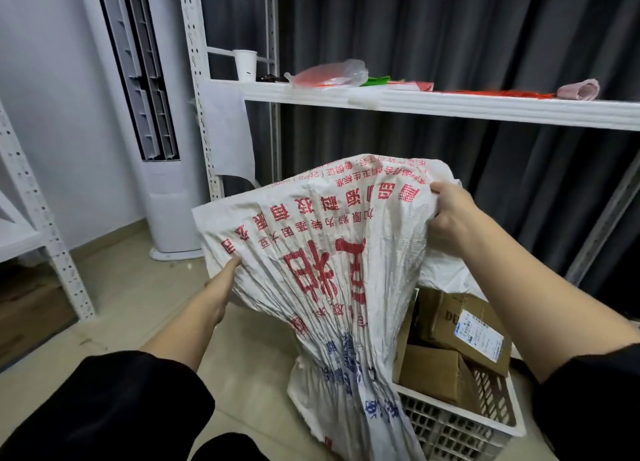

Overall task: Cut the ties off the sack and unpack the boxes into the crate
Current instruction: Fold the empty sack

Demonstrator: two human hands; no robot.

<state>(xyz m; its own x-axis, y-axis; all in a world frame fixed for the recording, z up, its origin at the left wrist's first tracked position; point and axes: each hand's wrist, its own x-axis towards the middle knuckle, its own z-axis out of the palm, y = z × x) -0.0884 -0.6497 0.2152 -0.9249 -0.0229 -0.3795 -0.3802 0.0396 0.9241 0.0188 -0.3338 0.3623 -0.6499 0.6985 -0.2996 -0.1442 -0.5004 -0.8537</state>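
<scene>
A white woven sack (322, 252) with red and blue print hangs upside down, lifted over a white plastic crate (460, 426) at the lower right. My right hand (450, 214) grips the sack's upper right corner. My left hand (221, 280) holds its left edge, thumb on the outside of the cloth. The sack's gathered mouth droops down at the crate's left side. Several brown cardboard boxes lie in the crate: one with a shipping label (467, 329) and a plain one (433, 370) in front of it.
A white metal shelf (450, 104) runs across above the sack, carrying a paper cup (245, 64), a plastic bag (329, 74) and a pink cloth. A standing air conditioner (156, 149) is at the back left. Another rack upright (45, 225) stands at the left.
</scene>
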